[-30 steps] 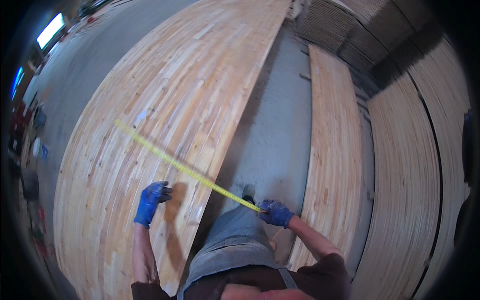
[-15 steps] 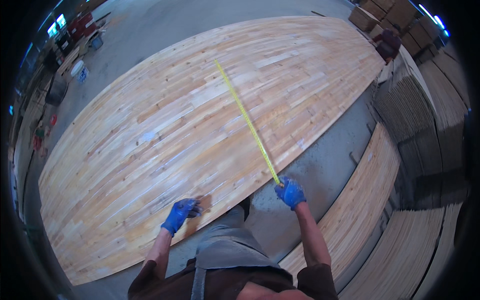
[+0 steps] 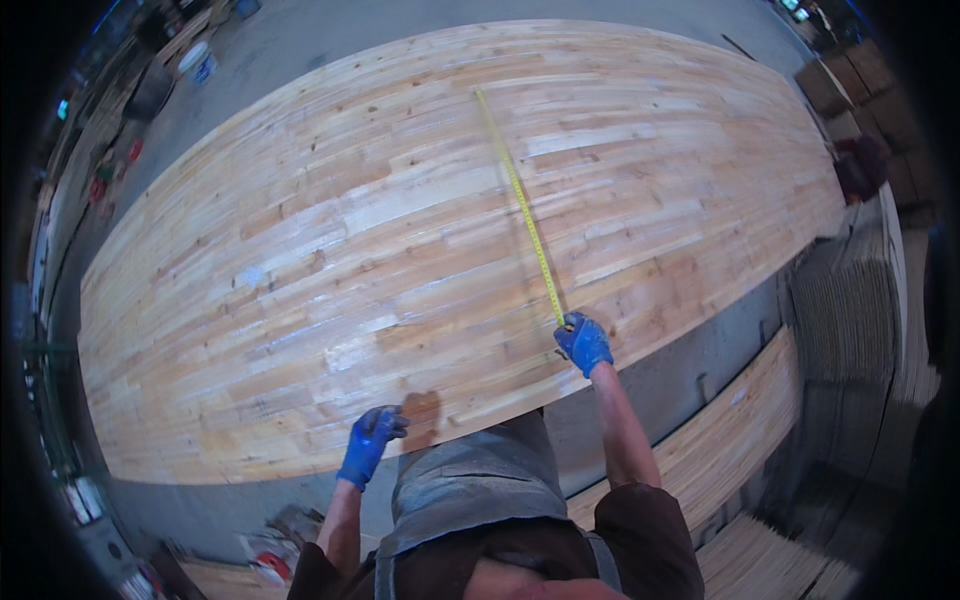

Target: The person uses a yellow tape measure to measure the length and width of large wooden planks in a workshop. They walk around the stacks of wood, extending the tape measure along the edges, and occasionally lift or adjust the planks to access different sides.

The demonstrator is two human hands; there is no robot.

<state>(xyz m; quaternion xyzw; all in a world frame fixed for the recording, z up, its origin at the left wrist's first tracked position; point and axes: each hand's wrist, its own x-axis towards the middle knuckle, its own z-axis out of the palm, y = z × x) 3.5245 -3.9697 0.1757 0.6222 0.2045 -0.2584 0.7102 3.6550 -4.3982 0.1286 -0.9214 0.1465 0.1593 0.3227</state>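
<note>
Right hand, blue glove, pinched shut on yellow tape measure at the wood panel's near edge; blade runs straight across to the far edge, spanning its width. Left hand loosely curled, empty, at the near edge

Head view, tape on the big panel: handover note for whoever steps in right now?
Left hand: blue glove, resting at the near edge of the wooden panel, holding nothing that shows.
Right hand: blue glove, gripping the near end of the yellow tape measure on the panel's surface.
Tape: stretched flat across the panel, from the right hand to the far edge.
Done: tape is pulled out and laid across the width.
Left: no mark is visible at the tape; whether a reading was taken cannot be told.
</note>
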